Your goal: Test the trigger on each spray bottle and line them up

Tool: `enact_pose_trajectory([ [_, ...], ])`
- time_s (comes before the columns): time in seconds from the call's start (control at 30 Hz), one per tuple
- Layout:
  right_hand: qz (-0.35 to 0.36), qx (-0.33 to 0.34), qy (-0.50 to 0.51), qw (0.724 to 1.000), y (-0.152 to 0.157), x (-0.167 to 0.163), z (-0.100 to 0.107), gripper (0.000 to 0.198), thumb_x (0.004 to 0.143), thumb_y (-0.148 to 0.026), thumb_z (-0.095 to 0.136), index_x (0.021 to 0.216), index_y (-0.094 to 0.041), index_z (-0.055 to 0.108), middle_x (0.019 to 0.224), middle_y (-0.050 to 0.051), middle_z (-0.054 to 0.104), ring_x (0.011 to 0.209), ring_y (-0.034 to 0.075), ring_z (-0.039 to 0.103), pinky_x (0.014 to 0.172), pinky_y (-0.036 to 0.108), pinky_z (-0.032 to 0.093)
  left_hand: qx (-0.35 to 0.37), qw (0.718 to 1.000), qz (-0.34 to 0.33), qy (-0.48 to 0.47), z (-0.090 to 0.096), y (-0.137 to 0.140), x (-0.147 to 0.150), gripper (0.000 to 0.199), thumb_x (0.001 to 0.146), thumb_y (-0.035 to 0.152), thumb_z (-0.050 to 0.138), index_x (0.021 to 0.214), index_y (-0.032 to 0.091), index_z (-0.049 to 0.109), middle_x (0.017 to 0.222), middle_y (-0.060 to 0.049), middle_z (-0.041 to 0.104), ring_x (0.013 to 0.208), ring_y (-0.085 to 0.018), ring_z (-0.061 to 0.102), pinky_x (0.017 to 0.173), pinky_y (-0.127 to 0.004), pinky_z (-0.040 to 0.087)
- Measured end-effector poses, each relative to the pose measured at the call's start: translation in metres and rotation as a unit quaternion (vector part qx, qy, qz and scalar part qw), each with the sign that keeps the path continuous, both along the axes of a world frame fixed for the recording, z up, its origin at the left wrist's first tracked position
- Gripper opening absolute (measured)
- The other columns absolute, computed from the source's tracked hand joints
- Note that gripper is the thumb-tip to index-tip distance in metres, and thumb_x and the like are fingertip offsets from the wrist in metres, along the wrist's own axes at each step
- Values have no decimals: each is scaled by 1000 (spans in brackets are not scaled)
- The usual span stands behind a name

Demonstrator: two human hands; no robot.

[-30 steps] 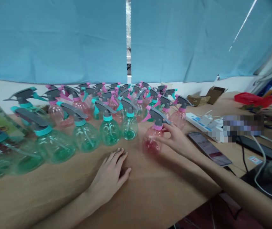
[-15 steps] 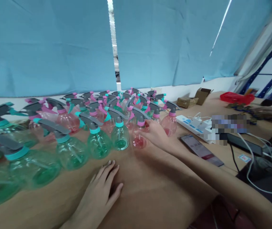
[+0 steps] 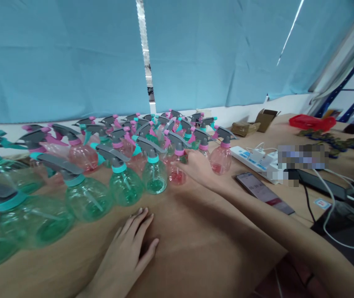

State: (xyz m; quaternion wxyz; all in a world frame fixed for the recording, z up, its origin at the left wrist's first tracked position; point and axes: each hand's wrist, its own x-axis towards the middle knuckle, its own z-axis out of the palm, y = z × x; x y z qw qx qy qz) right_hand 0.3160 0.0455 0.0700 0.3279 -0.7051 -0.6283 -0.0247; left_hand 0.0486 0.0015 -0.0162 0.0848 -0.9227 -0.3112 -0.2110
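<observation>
So the counter is a plain light-brown top, with its near edge cutting off at lower right, and a big blue sheet covers most of the wall behind it, split by a bright strip. There's a blue metal frame way over on the right. The pink spray bottle sits upright at the front of the crowd, just right of a green spray bottle, and the right hand has its grip pinched on it around the collar and upper body, hiding part of its side. The left hand is palm down on the counter, grip relaxed, thumb out to the side. Getting around is tight: more green bottles line up to the left, a whole pack of sprayers fills the back, and another pink bottle stands to the right. Past that are a phone near the right forearm, a white power strip with cables, a cardboard box and a red tray.
</observation>
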Motion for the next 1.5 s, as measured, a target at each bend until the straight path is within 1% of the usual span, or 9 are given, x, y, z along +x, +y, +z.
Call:
enact_pose_trajectory([
  [0.17, 7, 22, 8, 1000, -23, 12, 1, 43, 82, -45, 57, 113, -16, 61, 110, 14, 67, 102, 30, 61, 82, 41, 47, -24, 999, -3, -25, 0, 3, 0, 46, 91, 46, 45, 129, 19, 48, 127, -11, 58, 114, -30, 55, 93, -46, 45],
  [0.33, -5, 43, 34, 998, -55, 47, -2, 31, 84, -42, 55, 101, -19, 66, 98, 7, 72, 87, 23, 67, 72, 34, 49, -39, 999, -3, -35, 3, 3, 6, 45, 91, 45, 45, 128, 20, 48, 127, -11, 57, 113, -30, 55, 92, -46, 45],
  [0.53, -70, 75, 49, 993, -59, 75, -15, 36, 82, -44, 58, 102, -15, 63, 104, 12, 69, 85, 26, 65, 70, 36, 48, -57, 998, -25, -29, 3, 0, 27, 40, 92, 38, 46, 127, 18, 49, 130, -12, 54, 118, -29, 51, 96, -46, 42],
  [0.67, -79, 93, 49, 991, -47, 73, -19, 46, 81, -48, 58, 109, -12, 60, 110, 17, 66, 92, 28, 63, 76, 40, 47, -82, 995, -52, -27, 5, -3, 47, 37, 92, 31, 47, 127, 18, 47, 131, -12, 52, 120, -28, 49, 97, -44, 41],
  [0.83, -71, 112, 52, 990, -31, 68, -17, 54, 78, -55, 58, 114, -14, 58, 113, 16, 65, 101, 30, 61, 85, 43, 44, -100, 991, -79, -36, 10, -4, 72, 34, 91, 24, 47, 124, 16, 48, 129, -13, 52, 119, -27, 50, 98, -46, 41],
  [0.97, -77, 105, 64, 989, -19, 63, -13, 57, 79, -55, 57, 118, -13, 55, 116, 18, 64, 106, 32, 60, 84, 42, 45, -117, 988, -92, -46, 11, -1, 94, 33, 90, 22, 47, 123, 16, 48, 126, -12, 53, 117, -27, 51, 98, -46, 42],
  [1.17, -88, 70, 64, 992, -7, 62, -13, 55, 79, -49, 60, 119, -11, 54, 103, 18, 69, 98, 34, 64, 76, 39, 46, -139, 982, -113, -66, 10, 3, 114, 34, 88, 21, 48, 122, 18, 48, 126, -11, 53, 118, -26, 51, 98, -46, 41],
  [1.3, -94, 55, 54, 993, -15, 65, -12, 45, 79, -49, 60, 107, -14, 57, 97, 15, 70, 93, 33, 65, 73, 38, 46, -158, 978, -108, -79, 12, 3, 114, 31, 89, 21, 48, 120, 19, 48, 123, -9, 54, 115, -25, 52, 98, -44, 42],
  [1.5, -89, 50, 22, 995, -50, 65, -13, 48, 77, -57, 59, 99, -15, 59, 103, 16, 65, 96, 33, 63, 75, 40, 46, -186, 972, -95, -112, 15, 6, 112, 26, 91, 22, 46, 117, 22, 48, 119, -7, 56, 112, -23, 55, 95, -43, 43],
])
